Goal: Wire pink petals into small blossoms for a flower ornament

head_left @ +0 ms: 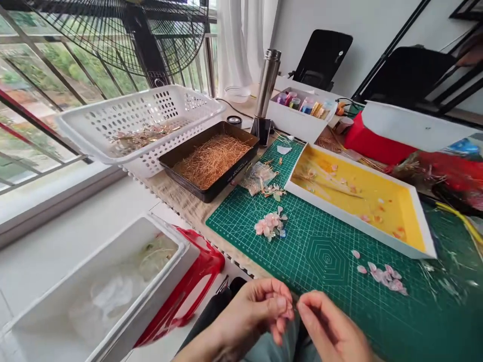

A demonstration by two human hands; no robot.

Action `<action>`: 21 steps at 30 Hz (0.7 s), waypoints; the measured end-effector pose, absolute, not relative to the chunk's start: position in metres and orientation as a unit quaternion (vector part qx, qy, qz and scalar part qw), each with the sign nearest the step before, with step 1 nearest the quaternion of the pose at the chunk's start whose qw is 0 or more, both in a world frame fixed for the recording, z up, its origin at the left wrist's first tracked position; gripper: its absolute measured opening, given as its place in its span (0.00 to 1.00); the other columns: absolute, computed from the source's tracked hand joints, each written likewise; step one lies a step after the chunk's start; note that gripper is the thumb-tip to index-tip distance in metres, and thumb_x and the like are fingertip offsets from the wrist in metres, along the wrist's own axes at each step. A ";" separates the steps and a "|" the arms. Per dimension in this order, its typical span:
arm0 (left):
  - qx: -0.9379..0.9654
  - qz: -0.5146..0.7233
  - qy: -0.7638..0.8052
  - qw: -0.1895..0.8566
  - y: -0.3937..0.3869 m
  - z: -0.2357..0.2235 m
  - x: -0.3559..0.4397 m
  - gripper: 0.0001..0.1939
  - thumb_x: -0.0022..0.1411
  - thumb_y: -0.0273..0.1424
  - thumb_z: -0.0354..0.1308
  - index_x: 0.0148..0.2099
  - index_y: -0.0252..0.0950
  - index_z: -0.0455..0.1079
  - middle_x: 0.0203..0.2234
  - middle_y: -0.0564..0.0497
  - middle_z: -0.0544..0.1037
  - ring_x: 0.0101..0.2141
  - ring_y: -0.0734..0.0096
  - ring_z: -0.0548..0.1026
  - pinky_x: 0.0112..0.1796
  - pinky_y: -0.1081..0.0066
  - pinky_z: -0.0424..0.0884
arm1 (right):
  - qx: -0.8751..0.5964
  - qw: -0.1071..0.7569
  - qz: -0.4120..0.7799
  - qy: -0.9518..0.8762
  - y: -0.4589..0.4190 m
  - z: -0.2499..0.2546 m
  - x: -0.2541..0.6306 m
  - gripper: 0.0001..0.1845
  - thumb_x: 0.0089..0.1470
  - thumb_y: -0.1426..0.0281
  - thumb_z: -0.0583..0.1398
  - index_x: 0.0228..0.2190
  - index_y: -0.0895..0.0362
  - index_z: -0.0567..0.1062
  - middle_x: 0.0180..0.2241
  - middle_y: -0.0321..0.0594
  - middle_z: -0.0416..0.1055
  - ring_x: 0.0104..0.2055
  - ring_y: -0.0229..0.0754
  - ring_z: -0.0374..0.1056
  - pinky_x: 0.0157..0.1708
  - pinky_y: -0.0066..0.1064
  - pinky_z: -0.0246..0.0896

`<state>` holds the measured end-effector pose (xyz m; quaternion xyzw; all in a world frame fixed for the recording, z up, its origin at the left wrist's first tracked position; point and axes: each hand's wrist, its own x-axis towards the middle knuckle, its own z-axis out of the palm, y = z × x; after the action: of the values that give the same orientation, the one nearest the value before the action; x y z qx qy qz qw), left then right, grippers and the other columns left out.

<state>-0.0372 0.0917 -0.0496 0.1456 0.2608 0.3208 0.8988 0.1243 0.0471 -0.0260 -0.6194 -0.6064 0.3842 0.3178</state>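
Note:
Near the front edge of the green cutting mat (302, 251), my left hand (260, 309) is closed in a pinch, with a hint of something pale pink at its fingertips. My right hand (326, 322) pinches close beside it, thumb against forefinger; what it holds, if anything, is too small to make out. Beyond them on the mat lies a cluster of pale pink petal flowers (269, 225). To the right is a loose group of pink petals (387, 277). A small clear bag of bits (259, 177) rests farther back.
A white tray with a yellow bottom (418, 221) holds scattered petals and stems. Copper-coloured wires (217, 158) fill a black tray (204, 195). A white perforated basket (151, 108), a steel flask (268, 83) and a fan (139, 40) stand behind. A white bin (49, 296) is at lower left.

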 end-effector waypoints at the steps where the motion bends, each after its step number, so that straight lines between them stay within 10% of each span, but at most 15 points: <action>1: 0.140 0.316 0.259 0.902 0.090 -0.049 -0.036 0.16 0.49 0.35 0.71 0.31 0.28 0.72 0.24 0.50 0.73 0.18 0.83 0.66 0.18 0.82 0.64 | -0.616 0.320 0.387 -0.607 0.045 -0.025 0.126 0.11 0.60 0.63 0.57 0.28 0.51 0.75 0.24 0.31 0.73 0.25 0.35 0.72 0.26 0.16 0.65; 21: 0.145 0.246 0.238 0.928 0.049 -0.042 0.000 0.12 0.51 0.30 0.70 0.33 0.27 0.73 0.24 0.51 0.71 0.19 0.85 0.65 0.19 0.84 0.63 | -0.654 0.418 0.335 -0.534 -0.012 -0.020 0.141 0.14 0.61 0.60 0.55 0.27 0.52 0.72 0.23 0.31 0.72 0.25 0.36 0.70 0.27 0.18 0.65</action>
<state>-0.0003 0.0494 -0.0419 0.1453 0.2375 0.2461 0.9284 0.1406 -0.0120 -0.0196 -0.6541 -0.5343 0.3352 0.4176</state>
